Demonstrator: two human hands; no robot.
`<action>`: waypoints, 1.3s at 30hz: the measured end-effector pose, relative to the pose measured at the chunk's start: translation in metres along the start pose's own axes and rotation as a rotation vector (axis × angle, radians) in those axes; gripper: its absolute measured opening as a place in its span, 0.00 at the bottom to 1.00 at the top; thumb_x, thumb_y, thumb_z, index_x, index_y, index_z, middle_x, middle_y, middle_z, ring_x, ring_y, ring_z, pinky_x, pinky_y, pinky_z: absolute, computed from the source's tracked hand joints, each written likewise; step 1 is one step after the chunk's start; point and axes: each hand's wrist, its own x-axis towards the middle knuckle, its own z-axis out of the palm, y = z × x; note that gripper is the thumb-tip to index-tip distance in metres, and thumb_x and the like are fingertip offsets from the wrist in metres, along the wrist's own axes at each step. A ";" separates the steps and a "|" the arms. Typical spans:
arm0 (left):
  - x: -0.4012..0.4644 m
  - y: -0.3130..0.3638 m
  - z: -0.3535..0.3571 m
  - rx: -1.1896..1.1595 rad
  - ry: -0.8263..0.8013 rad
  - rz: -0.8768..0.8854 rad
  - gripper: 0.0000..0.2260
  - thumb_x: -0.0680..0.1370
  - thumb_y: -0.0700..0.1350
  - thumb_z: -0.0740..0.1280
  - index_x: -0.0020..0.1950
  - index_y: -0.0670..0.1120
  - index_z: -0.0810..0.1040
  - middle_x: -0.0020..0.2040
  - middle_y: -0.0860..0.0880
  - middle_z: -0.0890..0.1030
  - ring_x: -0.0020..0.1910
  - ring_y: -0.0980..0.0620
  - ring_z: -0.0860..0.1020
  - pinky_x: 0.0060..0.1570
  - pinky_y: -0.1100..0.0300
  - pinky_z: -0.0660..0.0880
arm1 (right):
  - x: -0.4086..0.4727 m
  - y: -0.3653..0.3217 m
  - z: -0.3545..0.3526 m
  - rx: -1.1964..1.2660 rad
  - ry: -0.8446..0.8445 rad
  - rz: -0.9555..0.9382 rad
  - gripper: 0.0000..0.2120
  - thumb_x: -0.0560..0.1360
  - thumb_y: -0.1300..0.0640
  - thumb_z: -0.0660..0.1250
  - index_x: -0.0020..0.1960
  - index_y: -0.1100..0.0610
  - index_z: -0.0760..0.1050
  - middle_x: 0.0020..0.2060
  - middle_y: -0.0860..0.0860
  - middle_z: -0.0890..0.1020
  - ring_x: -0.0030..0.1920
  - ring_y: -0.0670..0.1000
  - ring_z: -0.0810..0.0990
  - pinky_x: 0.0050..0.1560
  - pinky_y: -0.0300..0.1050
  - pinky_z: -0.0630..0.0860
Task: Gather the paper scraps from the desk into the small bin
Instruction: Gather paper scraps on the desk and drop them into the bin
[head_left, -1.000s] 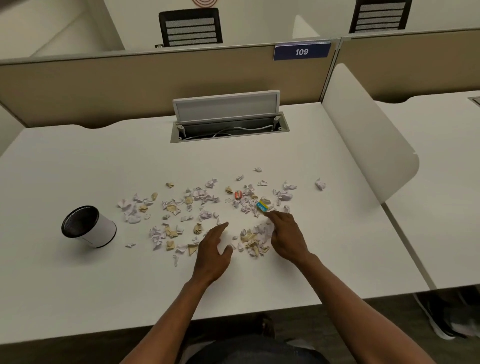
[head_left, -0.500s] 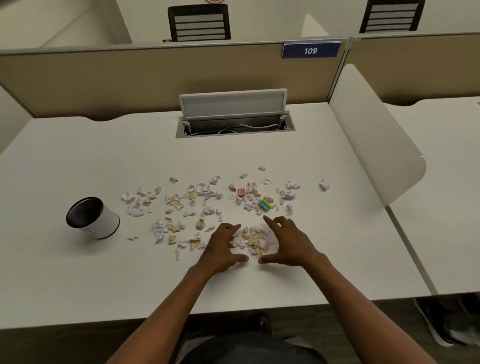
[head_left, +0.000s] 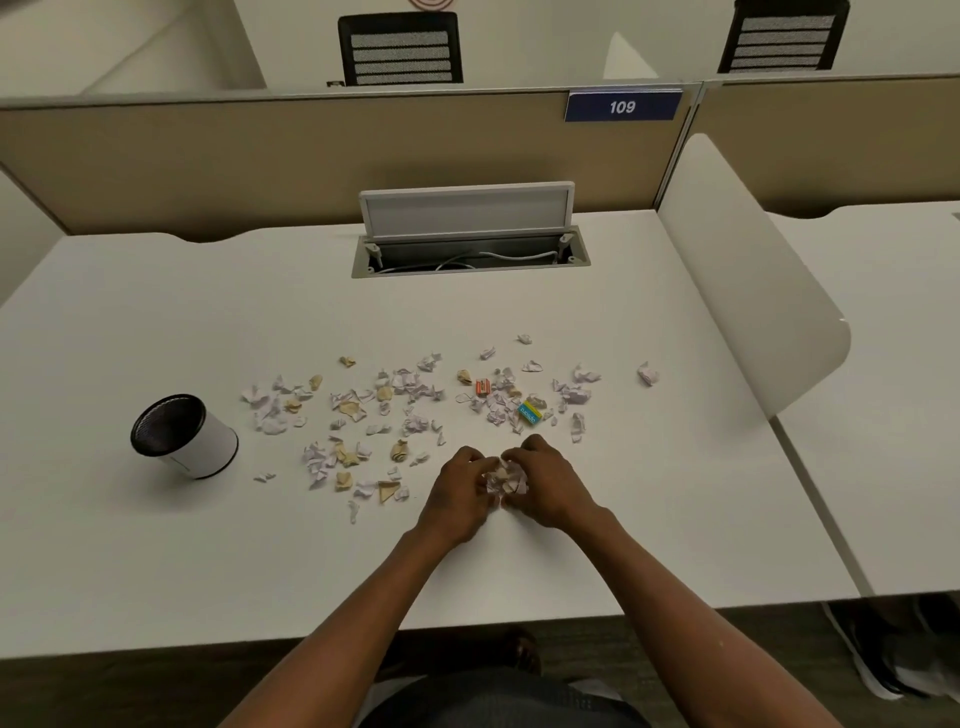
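Paper scraps (head_left: 415, 410) lie mid-tabletop (head_left: 156, 561), the bin (head_left: 183, 435) to their left, the cable hatch (head_left: 470, 252) behind them.

One view only: a wide-angle camera worn on the person's head, looking forward and steeply down over the desk (head_left: 156, 571). It sits close above the near edge, both forearms entering from the bottom of frame. The far partition (head_left: 260, 156) and the neighbouring desk at right fall within the field, with edges bowed by the lens.
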 end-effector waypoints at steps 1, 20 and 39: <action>-0.001 0.000 0.002 -0.012 0.018 0.007 0.14 0.74 0.41 0.74 0.59 0.46 0.82 0.51 0.48 0.78 0.48 0.50 0.78 0.48 0.62 0.76 | 0.000 -0.001 0.001 0.026 0.014 0.002 0.24 0.69 0.47 0.76 0.62 0.52 0.77 0.54 0.52 0.74 0.52 0.54 0.78 0.52 0.46 0.76; -0.010 -0.013 -0.035 -0.542 0.269 -0.268 0.13 0.74 0.40 0.76 0.48 0.60 0.85 0.45 0.61 0.85 0.46 0.64 0.83 0.41 0.74 0.76 | 0.015 -0.038 0.002 0.498 0.138 0.018 0.20 0.67 0.55 0.79 0.58 0.54 0.81 0.52 0.49 0.84 0.51 0.47 0.81 0.55 0.45 0.79; -0.038 -0.080 -0.202 -0.768 0.591 -0.235 0.12 0.74 0.37 0.75 0.49 0.54 0.86 0.48 0.54 0.87 0.50 0.56 0.85 0.52 0.62 0.80 | 0.100 -0.212 -0.009 0.780 -0.113 -0.237 0.13 0.67 0.60 0.80 0.50 0.54 0.83 0.46 0.54 0.85 0.44 0.56 0.86 0.46 0.52 0.85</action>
